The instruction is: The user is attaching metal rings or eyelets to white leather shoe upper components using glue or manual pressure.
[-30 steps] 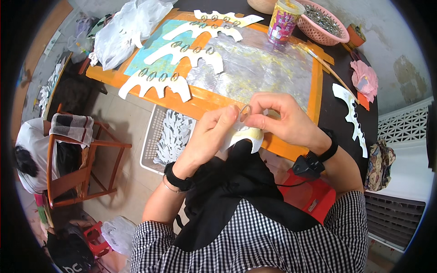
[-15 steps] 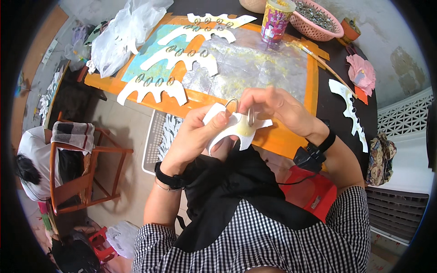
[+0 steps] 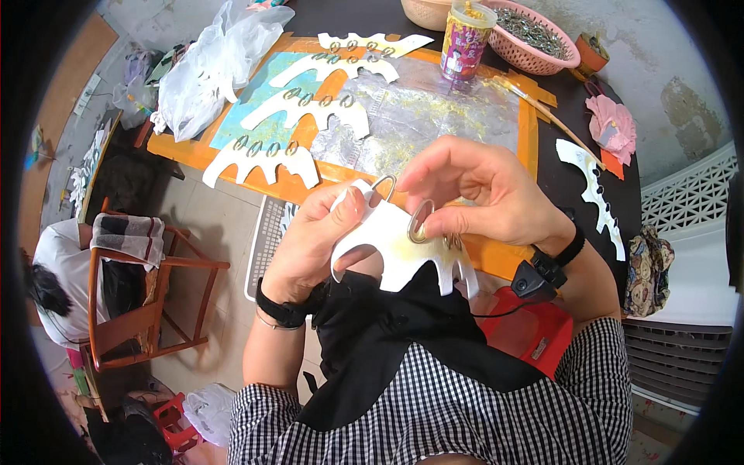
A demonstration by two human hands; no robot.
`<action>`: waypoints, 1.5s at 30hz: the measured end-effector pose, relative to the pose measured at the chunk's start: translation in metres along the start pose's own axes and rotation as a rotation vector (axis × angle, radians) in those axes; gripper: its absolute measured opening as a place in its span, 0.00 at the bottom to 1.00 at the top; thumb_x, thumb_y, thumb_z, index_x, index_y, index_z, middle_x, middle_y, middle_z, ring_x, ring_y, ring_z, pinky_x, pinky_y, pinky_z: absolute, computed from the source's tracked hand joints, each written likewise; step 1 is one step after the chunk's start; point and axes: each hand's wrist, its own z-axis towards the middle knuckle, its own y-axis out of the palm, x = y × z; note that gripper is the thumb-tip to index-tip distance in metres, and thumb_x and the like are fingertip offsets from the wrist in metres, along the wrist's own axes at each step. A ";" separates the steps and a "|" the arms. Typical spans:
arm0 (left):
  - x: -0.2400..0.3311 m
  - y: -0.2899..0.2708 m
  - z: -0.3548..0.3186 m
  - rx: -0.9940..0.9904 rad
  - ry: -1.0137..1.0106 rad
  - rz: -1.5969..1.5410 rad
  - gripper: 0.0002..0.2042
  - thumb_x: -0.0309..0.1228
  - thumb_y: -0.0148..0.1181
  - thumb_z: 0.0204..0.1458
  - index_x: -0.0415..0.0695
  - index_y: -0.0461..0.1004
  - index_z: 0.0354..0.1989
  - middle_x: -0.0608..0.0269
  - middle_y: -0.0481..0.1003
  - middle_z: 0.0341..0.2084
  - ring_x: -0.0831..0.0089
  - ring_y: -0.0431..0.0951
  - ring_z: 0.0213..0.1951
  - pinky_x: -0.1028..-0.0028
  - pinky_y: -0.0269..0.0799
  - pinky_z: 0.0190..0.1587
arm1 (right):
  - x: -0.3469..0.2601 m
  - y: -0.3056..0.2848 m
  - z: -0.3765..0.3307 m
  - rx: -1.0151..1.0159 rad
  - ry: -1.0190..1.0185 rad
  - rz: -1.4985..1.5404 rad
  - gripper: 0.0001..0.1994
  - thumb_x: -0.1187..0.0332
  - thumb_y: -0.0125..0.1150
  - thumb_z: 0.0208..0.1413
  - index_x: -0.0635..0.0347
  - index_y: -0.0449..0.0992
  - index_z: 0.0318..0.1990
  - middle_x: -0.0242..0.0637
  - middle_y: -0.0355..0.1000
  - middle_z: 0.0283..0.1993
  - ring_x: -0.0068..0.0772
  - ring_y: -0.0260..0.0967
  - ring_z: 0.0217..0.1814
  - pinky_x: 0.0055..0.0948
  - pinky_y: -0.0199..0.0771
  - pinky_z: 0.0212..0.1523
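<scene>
White scalloped piece (image 3: 387, 240), tinted yellow near its middle, is held up in front of the near edge of the worktop (image 3: 341, 19), above the lap, with its pointed prongs turned toward the wearer. Its left end is gripped by the left hand (image 3: 310, 240), the thumb being pressed on the front face. An oval metal ring (image 3: 411, 225) at the middle of the piece is touched by the thumb of the right hand (image 3: 488, 190), whose other fingers are curled and raised; whether the ring is pinched cannot be told. Another metal ring (image 3: 394, 184) is seen at the upper edge, just beside the left thumb.

On the worktop, four similar white pieces (image 3: 263, 162) are laid out at the left, each lined with metal rings, and a further one (image 3: 592, 188) is placed by the right edge. Beyond the hands, a purple cup (image 3: 465, 48) is stood near a pink basket (image 3: 528, 58) filled with small metal parts. A wooden-handled brush (image 3: 554, 120) is laid at the right, near a pink cloth (image 3: 612, 124). White plastic bags (image 3: 209, 77) are heaped at the far left. Below, a white crate (image 3: 260, 248) is partly hidden by the left forearm, and a chair (image 3: 124, 325) is occupied by another person (image 3: 58, 232).
</scene>
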 end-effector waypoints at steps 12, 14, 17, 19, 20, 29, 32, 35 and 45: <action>-0.029 -0.026 0.008 -0.106 0.146 -0.975 0.40 0.68 0.43 0.61 0.40 0.69 0.61 0.54 0.76 0.53 0.64 0.76 0.56 0.60 0.76 0.51 | 0.023 0.002 0.004 0.140 0.064 0.139 0.12 0.77 0.66 0.59 0.65 0.76 0.49 0.30 0.76 0.44 0.20 0.73 0.50 0.23 0.75 0.55; -0.049 -0.014 0.002 -0.161 0.211 -0.753 0.41 0.68 0.42 0.61 0.40 0.65 0.64 0.56 0.73 0.59 0.65 0.70 0.63 0.59 0.73 0.56 | 0.023 0.005 0.005 0.199 0.076 0.176 0.11 0.76 0.66 0.59 0.65 0.76 0.48 0.30 0.76 0.44 0.19 0.73 0.48 0.22 0.75 0.54; -0.050 0.000 -0.001 -0.008 0.299 -0.307 0.35 0.56 0.56 0.61 0.40 0.65 0.65 0.60 0.69 0.61 0.69 0.65 0.66 0.60 0.68 0.62 | 0.030 0.002 0.006 0.299 0.064 0.053 0.10 0.76 0.66 0.59 0.65 0.77 0.47 0.28 0.75 0.43 0.17 0.72 0.46 0.21 0.74 0.52; -0.040 0.009 -0.003 0.177 0.322 -0.168 0.27 0.34 0.69 0.57 0.38 0.68 0.64 0.62 0.71 0.59 0.70 0.67 0.64 0.63 0.68 0.64 | 0.035 0.001 0.005 0.359 -0.020 -0.133 0.10 0.76 0.67 0.58 0.66 0.77 0.46 0.28 0.75 0.41 0.15 0.71 0.44 0.20 0.75 0.46; -0.037 0.011 -0.004 0.180 0.322 -0.167 0.27 0.34 0.69 0.57 0.38 0.68 0.64 0.62 0.71 0.59 0.70 0.67 0.64 0.63 0.68 0.64 | 0.034 0.002 0.006 0.356 -0.020 -0.130 0.10 0.76 0.67 0.58 0.66 0.77 0.46 0.28 0.75 0.41 0.15 0.71 0.44 0.20 0.75 0.46; -0.037 0.035 0.011 0.395 0.346 0.071 0.15 0.17 0.67 0.54 0.35 0.77 0.50 0.61 0.80 0.45 0.77 0.80 0.45 0.76 0.76 0.48 | 0.033 0.015 0.004 0.364 -0.049 -0.206 0.10 0.76 0.65 0.60 0.68 0.77 0.47 0.32 0.76 0.42 0.16 0.73 0.43 0.18 0.78 0.40; -0.034 0.035 0.012 0.428 0.317 0.112 0.13 0.17 0.68 0.53 0.35 0.79 0.47 0.63 0.81 0.43 0.78 0.79 0.45 0.76 0.76 0.48 | 0.032 0.015 0.003 0.354 -0.044 -0.205 0.10 0.76 0.64 0.61 0.68 0.77 0.48 0.32 0.76 0.42 0.17 0.73 0.44 0.19 0.78 0.41; -0.036 0.031 0.013 0.451 0.326 0.115 0.12 0.17 0.69 0.53 0.35 0.79 0.46 0.63 0.81 0.42 0.79 0.79 0.44 0.77 0.76 0.48 | 0.033 0.012 0.003 0.322 -0.020 -0.169 0.09 0.78 0.61 0.62 0.68 0.77 0.49 0.32 0.76 0.43 0.16 0.72 0.43 0.18 0.77 0.42; -0.050 0.028 0.017 0.517 0.352 -0.053 0.14 0.16 0.67 0.54 0.37 0.76 0.48 0.65 0.78 0.43 0.80 0.78 0.42 0.78 0.75 0.44 | 0.036 0.010 0.004 0.266 -0.032 -0.043 0.10 0.79 0.55 0.66 0.69 0.77 0.52 0.30 0.74 0.43 0.14 0.70 0.40 0.17 0.75 0.42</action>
